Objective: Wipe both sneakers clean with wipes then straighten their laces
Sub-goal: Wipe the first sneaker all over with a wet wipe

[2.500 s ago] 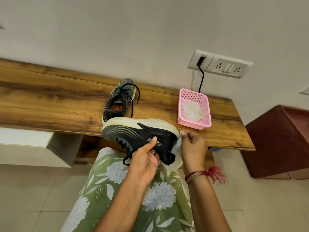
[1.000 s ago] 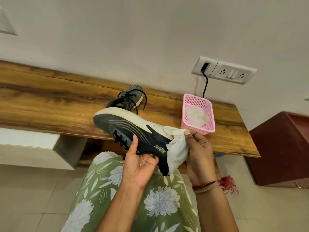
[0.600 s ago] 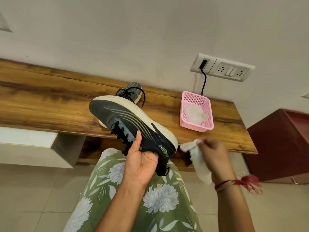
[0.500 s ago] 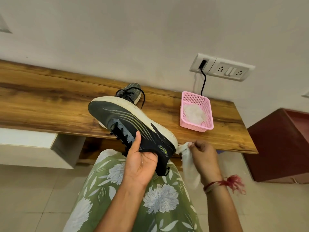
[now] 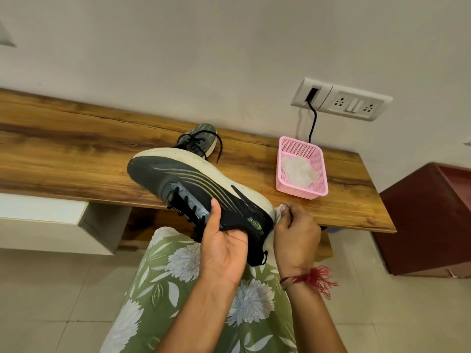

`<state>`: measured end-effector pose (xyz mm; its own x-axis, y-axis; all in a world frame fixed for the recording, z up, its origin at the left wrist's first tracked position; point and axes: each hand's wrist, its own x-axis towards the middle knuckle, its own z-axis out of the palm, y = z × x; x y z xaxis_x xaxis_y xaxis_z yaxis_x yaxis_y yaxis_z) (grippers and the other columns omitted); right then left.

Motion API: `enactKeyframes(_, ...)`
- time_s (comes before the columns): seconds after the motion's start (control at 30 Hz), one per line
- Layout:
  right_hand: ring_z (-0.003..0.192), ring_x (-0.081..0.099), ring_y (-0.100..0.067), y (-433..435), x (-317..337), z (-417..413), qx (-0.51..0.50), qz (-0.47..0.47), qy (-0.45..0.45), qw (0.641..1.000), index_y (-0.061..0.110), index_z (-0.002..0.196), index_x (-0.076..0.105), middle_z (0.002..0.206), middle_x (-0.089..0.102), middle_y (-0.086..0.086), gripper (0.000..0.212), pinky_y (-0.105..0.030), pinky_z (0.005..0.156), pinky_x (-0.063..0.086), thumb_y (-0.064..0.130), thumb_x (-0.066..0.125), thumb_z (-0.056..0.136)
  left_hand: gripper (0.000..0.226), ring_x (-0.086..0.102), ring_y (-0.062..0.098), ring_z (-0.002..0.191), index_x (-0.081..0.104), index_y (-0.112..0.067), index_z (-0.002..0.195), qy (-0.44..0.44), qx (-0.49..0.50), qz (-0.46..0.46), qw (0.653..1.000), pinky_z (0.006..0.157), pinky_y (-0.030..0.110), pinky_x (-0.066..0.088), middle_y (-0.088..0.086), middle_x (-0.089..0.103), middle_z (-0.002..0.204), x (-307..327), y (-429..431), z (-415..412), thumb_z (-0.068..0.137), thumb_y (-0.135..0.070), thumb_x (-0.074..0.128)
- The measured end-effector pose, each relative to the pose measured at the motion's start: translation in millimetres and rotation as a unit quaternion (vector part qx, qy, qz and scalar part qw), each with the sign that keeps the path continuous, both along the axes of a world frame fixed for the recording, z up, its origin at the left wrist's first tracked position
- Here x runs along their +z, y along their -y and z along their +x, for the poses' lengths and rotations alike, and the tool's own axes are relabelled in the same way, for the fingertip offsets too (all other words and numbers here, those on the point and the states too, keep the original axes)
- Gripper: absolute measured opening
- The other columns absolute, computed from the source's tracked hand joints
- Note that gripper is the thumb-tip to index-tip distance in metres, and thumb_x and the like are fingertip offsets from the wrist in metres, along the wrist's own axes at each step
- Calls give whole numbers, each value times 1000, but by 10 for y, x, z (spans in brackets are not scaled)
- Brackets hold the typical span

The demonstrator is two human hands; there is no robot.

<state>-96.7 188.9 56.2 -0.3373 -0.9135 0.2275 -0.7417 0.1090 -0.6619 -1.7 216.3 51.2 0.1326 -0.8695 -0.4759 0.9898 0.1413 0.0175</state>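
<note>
Left hand [image 5: 224, 248] grips the black sneaker [image 5: 193, 184] above the front edge of the surface [image 5: 76, 154], fingers [image 5: 235, 235] curled round its collar. Right hand [image 5: 297, 233] pinches a wipe [image 5: 279, 209], mostly hidden, against the heel. Second sneaker [image 5: 201, 138] at the back edge, largely obscured. Pink basket [image 5: 300, 192] near the right end. Heel logo [image 5: 254, 222] illegible.

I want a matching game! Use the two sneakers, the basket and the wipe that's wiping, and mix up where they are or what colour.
Things
1. near sneaker
2. far sneaker
3. basket
4. wipe

Clues
A. pink
B. pinched by the right hand
C. on the shelf, laces loose
D. gripped by the left hand

Pairs: 1-D, 2-C, 3-A, 4-B
</note>
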Motion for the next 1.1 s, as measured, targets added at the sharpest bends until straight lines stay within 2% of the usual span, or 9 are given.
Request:
enactKeyframes(0.1,84,62,-34,-8,-9,1,15,31,-1,999,9,99,69,88,69,-15,18,-31,65,38,14,53,92,33,71,20,94,63,-5,113,19,-4,8,1000,86,41,53,13,73,103,-36,-6,18,88,-24,54)
enactKeyframes(0.23,84,62,-33,-11,-37,103,29,57,-24,998,9,98,69,88,69,-15,19,-29,64,36,17,52,93,50,62,22,114,57,-4,127,63,-33,29,997,92,35,51,15,65,122,-57,-9,-34,81,-25,58)
enactKeyframes(0.37,79,61,-31,19,19,163,39,51,-51,997,9,92,68,84,68,-13,18,-27,61,31,15,52,93,28,70,16,94,65,-5,107,106,-42,32,993,90,31,53,12,72,103,-54,-9,-88,87,-22,55)
enactKeyframes(0.57,77,59,-27,69,290,502,124,9,-76,989,10,91,66,81,67,-9,19,-29,65,34,17,49,94,25,70,23,81,75,-4,89,127,-137,57,981,80,36,56,14,73,89,-82,-102,-180,90,-20,55)
enactKeyframes(0.7,82,64,-23,182,414,671,175,-31,82,981,10,94,70,87,70,-6,16,-38,77,51,11,54,91,38,62,25,99,58,4,124,106,-108,77,985,91,38,51,18,65,112,-120,-43,-126,91,-14,54)
enactKeyframes(0.77,83,65,-18,239,463,665,182,-10,276,944,12,90,69,89,70,-5,15,-36,79,53,7,55,91,37,67,21,94,57,3,125,111,-99,78,986,83,34,56,16,68,112,-110,-24,-94,90,-9,56)
enactKeyframes(0.87,66,64,-13,368,619,418,98,17,563,821,12,86,64,80,67,-6,17,-24,59,53,5,50,94,39,71,17,90,56,-5,126,135,-91,80,983,79,33,58,12,71,109,-87,-18,-42,87,-5,61)
enactKeyframes(0.93,56,63,-10,447,703,146,30,14,640,768,6,95,61,77,66,-7,13,-21,48,51,6,48,95,42,68,18,99,54,-8,127,158,-76,87,981,91,35,53,11,69,114,-104,2,5,86,-3,62)
enactKeyframes(1.1,69,71,-19,536,709,-286,-7,80,738,669,4,89,58,78,72,-11,17,-33,63,58,13,46,96,45,66,24,105,53,-6,129,166,-91,90,978,90,39,53,13,69,115,-139,-1,112,85,-5,63)
